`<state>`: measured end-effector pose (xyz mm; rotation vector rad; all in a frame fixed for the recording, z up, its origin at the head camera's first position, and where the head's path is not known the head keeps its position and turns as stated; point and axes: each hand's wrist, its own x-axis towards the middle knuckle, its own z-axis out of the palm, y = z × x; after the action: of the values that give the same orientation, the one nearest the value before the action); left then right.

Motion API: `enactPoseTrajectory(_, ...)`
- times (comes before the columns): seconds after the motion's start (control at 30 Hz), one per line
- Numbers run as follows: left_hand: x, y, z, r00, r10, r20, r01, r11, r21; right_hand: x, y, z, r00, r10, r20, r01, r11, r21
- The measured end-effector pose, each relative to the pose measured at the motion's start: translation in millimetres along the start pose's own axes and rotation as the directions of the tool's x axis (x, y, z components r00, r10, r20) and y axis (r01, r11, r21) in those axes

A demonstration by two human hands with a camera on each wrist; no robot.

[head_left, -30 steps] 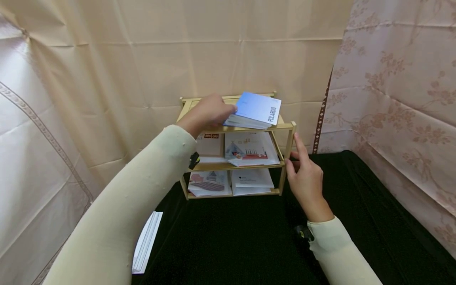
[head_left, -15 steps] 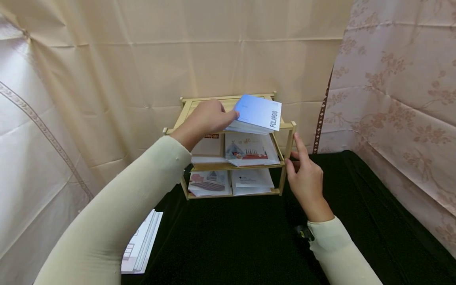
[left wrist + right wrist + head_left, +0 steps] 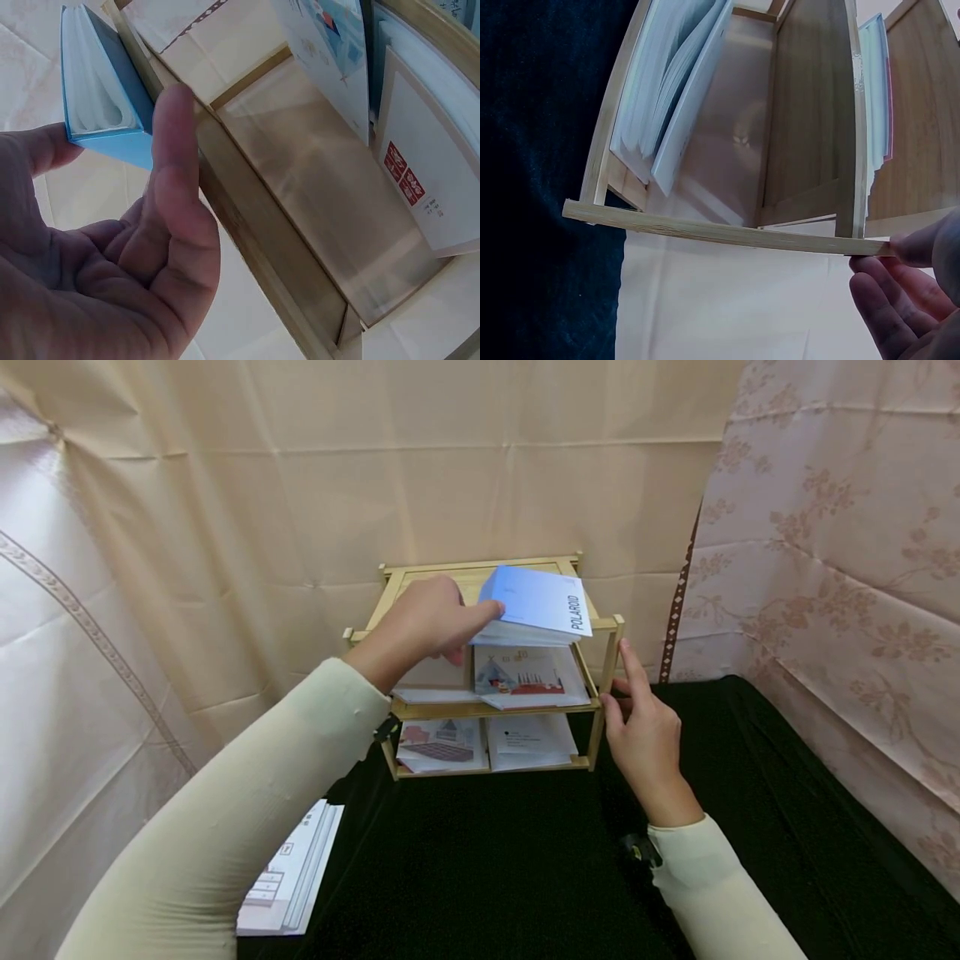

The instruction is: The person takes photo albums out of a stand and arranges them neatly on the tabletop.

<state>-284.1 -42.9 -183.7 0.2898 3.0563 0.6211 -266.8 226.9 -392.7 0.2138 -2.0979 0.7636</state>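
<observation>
Blue on the booklet (image 3: 534, 600), pale yellow on the rack (image 3: 498, 711), near-black green on the cloth (image 3: 465, 860), brownish-pink florals on the curtain (image 3: 840, 552).

Rack (image 3: 438, 578) stands on cloth (image 3: 465, 860); back curtain (image 3: 465, 493) behind it, side curtain (image 3: 862, 568) to the right. Album (image 3: 532, 602): over the right part of the top tier and across its front rail, left end in the left hand (image 3: 435, 618); contact with the board cannot be determined. Middle books (image 3: 525, 678): left and right, side by side, on the middle tier. Bottom books (image 3: 442, 747): likewise, directly below. Right hand (image 3: 643, 731): at the right front post. Stack (image 3: 288, 877): on the cloth, left of and before the rack, partly hidden behind the left sleeve (image 3: 225, 827).
</observation>
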Motion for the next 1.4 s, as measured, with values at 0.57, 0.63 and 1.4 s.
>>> enactPoseTrajectory(0.57, -11.3, -15.7, 11.6, 0.998, 0.006, 0.069, 0.021, 0.922, -0.386, 0.3, -1.0, 2.1, 1.000, 0.016, 0.011, -0.016, 1.000, -0.008)
enactPoseTrajectory(0.63, -11.8, -18.2, 13.7, 0.998, 0.004, 0.066, 0.025, 0.896, -0.442, 0.4, -1.3, 1.6, 1.000, 0.015, 0.012, -0.015, 1.000, -0.008)
enactPoseTrajectory(1.4, -29.1, -34.0, 45.0, 0.998, -0.046, 0.034, 0.051, 0.460, -0.887, -0.8, -1.6, 0.8, 1.000, 0.006, -0.003, -0.006, 1.000, 0.004)
